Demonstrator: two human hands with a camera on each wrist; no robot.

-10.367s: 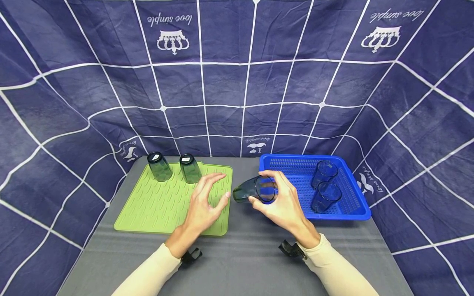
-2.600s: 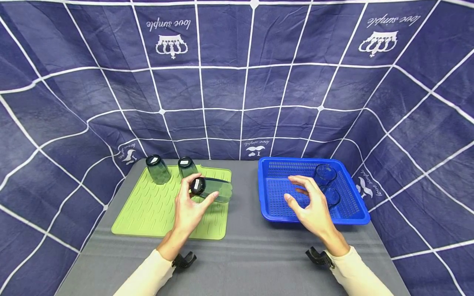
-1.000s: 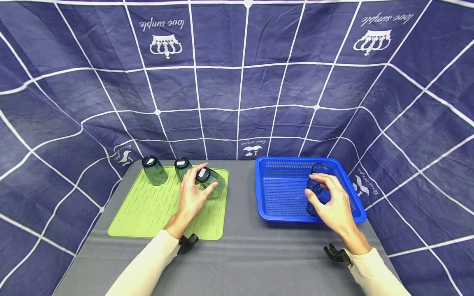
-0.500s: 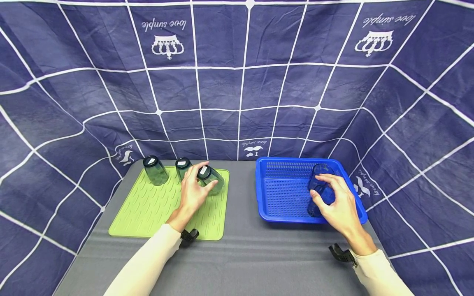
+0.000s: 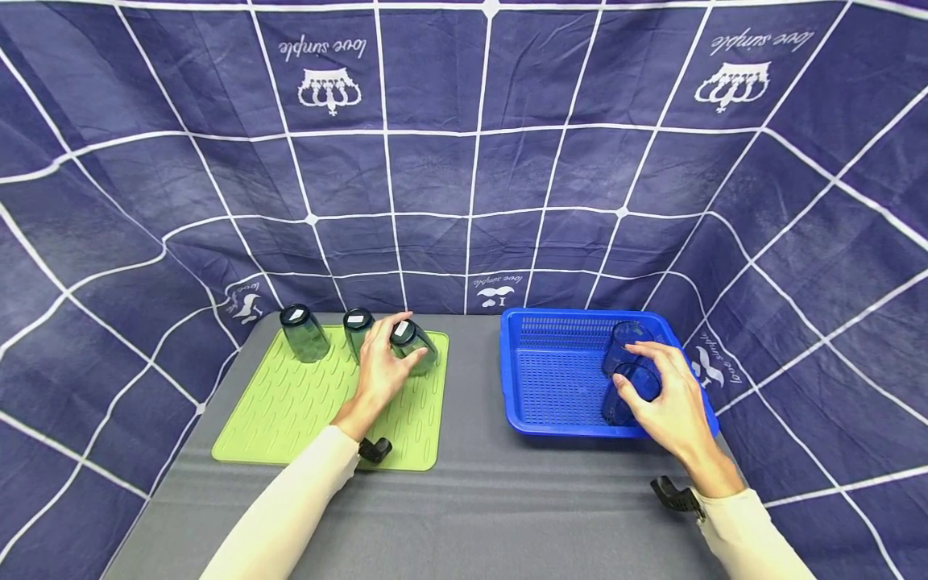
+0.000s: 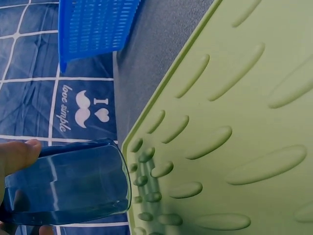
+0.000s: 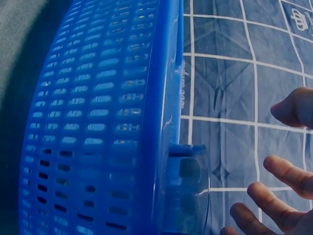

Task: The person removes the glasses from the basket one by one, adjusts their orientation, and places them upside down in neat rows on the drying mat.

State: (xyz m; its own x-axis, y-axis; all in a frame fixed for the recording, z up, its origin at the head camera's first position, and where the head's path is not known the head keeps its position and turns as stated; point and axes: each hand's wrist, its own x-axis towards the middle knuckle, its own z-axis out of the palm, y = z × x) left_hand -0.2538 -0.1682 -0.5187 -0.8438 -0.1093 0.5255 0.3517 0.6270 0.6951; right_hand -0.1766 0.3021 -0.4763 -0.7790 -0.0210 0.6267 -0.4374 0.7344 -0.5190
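My left hand (image 5: 383,366) grips a dark tinted drinking glass (image 5: 420,353) by its base end, turned mouth down at the back right of the green ribbed mat (image 5: 290,423). In the left wrist view the rim of this glass (image 6: 83,178) is right at the mat's surface. Two more upturned glasses, a left one (image 5: 306,337) and a middle one (image 5: 356,329), stand along the mat's back edge. Over the blue basket (image 5: 509,379), my right hand (image 5: 674,407) has its fingers spread beside a front glass (image 5: 619,405), standing mouth up. Behind it is another upright glass (image 5: 616,352).
Grey cloth (image 5: 471,483) covers the table, with a strip of it between mat and basket. A navy curtain (image 5: 435,177) with white grid lines encloses the back and sides. The basket has raised, perforated walls.
Earlier my right hand held the glass; it passed to my left hand, which turned it mouth down and lowered it to the mat. My right hand moved over the basket's right side.
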